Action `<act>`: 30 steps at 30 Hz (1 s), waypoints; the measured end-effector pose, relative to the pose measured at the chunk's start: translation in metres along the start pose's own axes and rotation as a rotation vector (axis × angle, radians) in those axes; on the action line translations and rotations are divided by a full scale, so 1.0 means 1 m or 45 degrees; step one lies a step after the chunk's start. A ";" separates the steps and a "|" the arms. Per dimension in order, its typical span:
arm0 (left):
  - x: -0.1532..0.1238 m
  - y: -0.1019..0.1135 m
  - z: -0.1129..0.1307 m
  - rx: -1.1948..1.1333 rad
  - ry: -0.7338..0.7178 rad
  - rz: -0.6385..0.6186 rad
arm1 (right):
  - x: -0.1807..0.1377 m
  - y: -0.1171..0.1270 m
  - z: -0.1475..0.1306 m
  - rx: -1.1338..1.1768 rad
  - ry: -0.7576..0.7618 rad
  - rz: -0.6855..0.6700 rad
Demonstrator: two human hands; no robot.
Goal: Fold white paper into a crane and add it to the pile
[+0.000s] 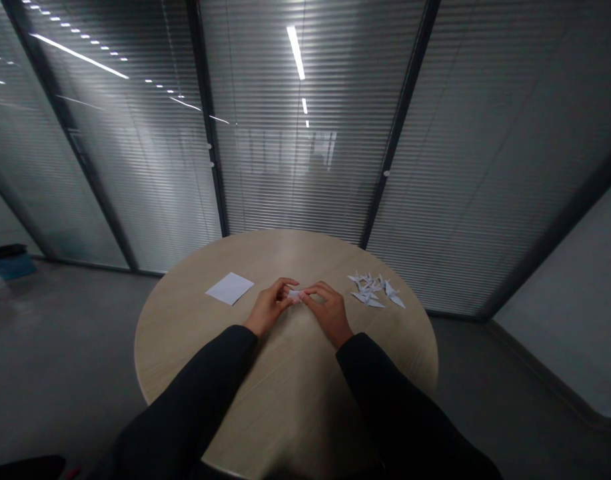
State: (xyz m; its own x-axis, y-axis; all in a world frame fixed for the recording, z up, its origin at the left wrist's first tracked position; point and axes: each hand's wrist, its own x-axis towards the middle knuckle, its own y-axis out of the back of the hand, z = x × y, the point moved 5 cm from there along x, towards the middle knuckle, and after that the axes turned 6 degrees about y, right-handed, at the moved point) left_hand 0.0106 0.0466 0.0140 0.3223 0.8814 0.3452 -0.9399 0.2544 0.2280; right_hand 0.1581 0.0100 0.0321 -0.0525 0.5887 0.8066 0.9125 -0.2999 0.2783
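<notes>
Between my two hands, over the middle of the table, is a small piece of folded white paper (294,294), mostly covered by fingers. My left hand (272,305) pinches its left side between thumb and fingers. From the other side, my right hand (328,308) grips it with thumb and forefinger. To the left lies a white square of paper (230,288), flat on the wood. On the right, several folded white paper cranes (369,291) rest in a loose pile, with wings and points sticking out.
The round wooden table (285,252) has its far edge close to a glass partition with blinds (295,167). A blue bin with a black top (9,262) stands on the floor at far left. A pale wall (575,320) rises on the right.
</notes>
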 end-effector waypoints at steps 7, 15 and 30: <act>0.003 0.000 -0.003 -0.062 0.022 -0.021 | 0.000 0.000 0.002 0.062 -0.088 -0.029; 0.004 0.009 0.003 -0.209 0.098 0.097 | -0.006 -0.006 0.031 0.245 -0.475 -0.045; -0.002 0.010 0.011 0.094 -0.022 0.197 | -0.007 -0.008 0.029 0.188 -0.399 -0.056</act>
State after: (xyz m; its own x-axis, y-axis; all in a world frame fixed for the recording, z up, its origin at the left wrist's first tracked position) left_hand 0.0022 0.0434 0.0253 0.1766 0.9007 0.3969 -0.9678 0.0853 0.2369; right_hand 0.1629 0.0302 0.0088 0.0131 0.8074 0.5899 0.9621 -0.1708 0.2125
